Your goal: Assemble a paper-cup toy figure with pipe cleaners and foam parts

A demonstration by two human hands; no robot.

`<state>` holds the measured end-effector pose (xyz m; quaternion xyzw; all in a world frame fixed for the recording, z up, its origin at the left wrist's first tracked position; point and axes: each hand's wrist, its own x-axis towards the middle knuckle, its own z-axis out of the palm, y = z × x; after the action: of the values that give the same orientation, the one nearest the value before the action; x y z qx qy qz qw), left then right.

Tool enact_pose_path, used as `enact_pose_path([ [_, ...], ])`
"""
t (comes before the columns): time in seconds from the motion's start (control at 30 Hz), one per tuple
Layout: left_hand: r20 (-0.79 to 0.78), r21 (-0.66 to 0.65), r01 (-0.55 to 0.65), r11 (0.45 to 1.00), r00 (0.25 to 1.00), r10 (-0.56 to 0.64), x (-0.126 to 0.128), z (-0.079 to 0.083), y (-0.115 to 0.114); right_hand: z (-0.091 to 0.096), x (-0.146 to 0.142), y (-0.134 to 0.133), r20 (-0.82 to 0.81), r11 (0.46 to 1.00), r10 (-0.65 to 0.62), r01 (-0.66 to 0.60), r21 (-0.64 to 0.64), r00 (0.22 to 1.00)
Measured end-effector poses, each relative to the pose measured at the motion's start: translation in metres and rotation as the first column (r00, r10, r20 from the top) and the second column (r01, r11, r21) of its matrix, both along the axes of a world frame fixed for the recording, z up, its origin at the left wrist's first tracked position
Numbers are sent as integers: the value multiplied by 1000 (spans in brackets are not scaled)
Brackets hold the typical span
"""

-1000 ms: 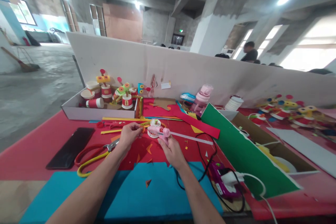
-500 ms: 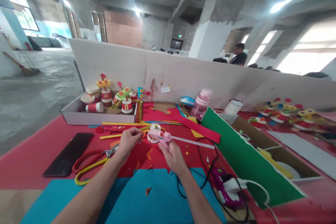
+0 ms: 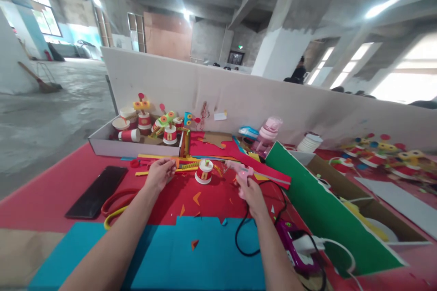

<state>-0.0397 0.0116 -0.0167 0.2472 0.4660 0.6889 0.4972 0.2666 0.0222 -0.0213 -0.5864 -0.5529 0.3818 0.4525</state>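
My right hand [image 3: 251,194] is wrapped round a pink hot glue gun [image 3: 243,173], a clear glue stick sticking out of its back. Its nozzle points left, toward an upside-down red and white paper cup [image 3: 204,173]. Folded yellow paper springs [image 3: 190,165] spread from both sides of the cup, and a small green piece sits on top. To the left of the cup, my left hand [image 3: 161,174] is closed, pinching a small orange paper piece [image 3: 176,163] near the left spring's end. Orange paper scraps [image 3: 197,198] lie in front of the cup.
A black phone [image 3: 97,192] and red-yellow handled scissors [image 3: 118,200], partly behind my left arm, lie left. A box [image 3: 134,147] of cup figures stands at the back left. A green-sided box [image 3: 321,209], purple power strip [image 3: 296,248] and black cord [image 3: 244,252] are right.
My right hand has drawn the glue gun right, away from the cup, which now shows fully. My left hand has moved slightly left of the cup. The view has shifted a little.
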Motion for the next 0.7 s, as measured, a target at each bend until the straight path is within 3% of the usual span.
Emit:
enact_pose_path([
  [0.07, 2, 11, -15, 1000, 1000, 15, -1, 0, 0, -8, 15, 12, 332, 999, -40, 44, -5, 942],
  [0.17, -1, 21, -22, 1000, 1000, 22, 0, 1, 0, -15, 29, 18, 619, 998, 14, 27, -57, 785],
  [0.27, -6, 21, -31, 999, 999, 32, 2, 1, 0, -9, 25, 10, 717, 996, -58, 89, -6, 694],
  [0.37, -23, 30, -62, 998, 998, 63, 2, 0, 0, 16, -4, -3, 682, 947, -301, 126, 296, 667],
  [0.43, -46, 43, -96, 994, 994, 98, 1, 0, 1, 35, -37, -8, 629, 862, -306, -73, 502, 715],
  [0.5, -63, 52, -129, 990, 989, 133, 1, -1, 1, 51, -74, -6, 699, 754, -164, -368, 544, 696],
  [0.53, -67, 53, -144, 988, 987, 148, 1, -1, 1, 57, -92, -3, 754, 704, -94, -492, 512, 650],
  [0.6, -79, 53, -174, 983, 981, 177, 0, -1, 2, 64, -122, 8, 854, 656, -41, -630, 415, 519],
  [0.7, -106, 61, -237, 969, 964, 243, -3, 0, 3, 65, -151, 27, 946, 668, -5, -703, 245, 325],
])
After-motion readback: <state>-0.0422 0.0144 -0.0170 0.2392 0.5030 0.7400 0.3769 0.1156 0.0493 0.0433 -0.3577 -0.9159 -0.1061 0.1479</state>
